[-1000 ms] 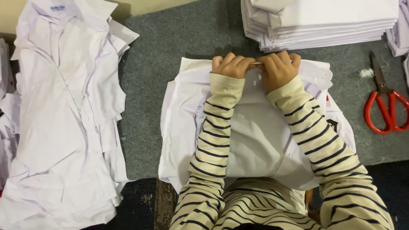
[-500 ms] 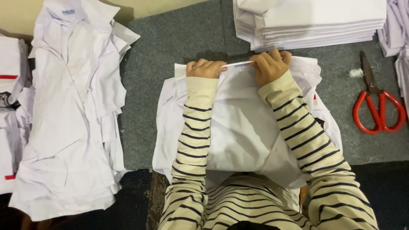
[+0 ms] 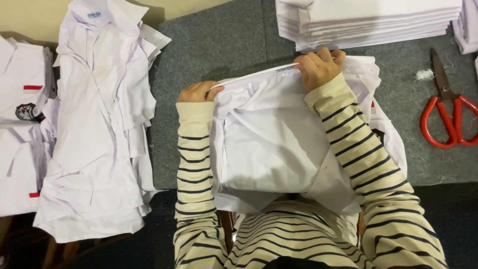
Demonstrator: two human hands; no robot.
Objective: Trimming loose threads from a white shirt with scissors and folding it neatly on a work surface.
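- The worktop has a grey felt-like cover and holds everything here.
- A big loose pile of white shirts lies on the left side of the worktop, spread out and messy.
- More white shirts with red stripes lie at the far left edge, just beside that pile.
- A neat stack of folded white shirts sits at the top right, just behind the hands.
- The white shirt being handled lies in the middle of the worktop, right in front of the person, with its collar at the far edge.
- The arms wear cream sleeves with dark stripes.
- The red scissors lie on the right, well apart from the hands, with the blades pointing away from the person.
- The right hand has its grip closed tight on the right part of the shirt's collar edge.
- The left hand has its grip pinched shut on the left end of that same collar edge.
- The collar is stretched in a line between the two hands.
- A small tuft of white thread lies near the scissors.
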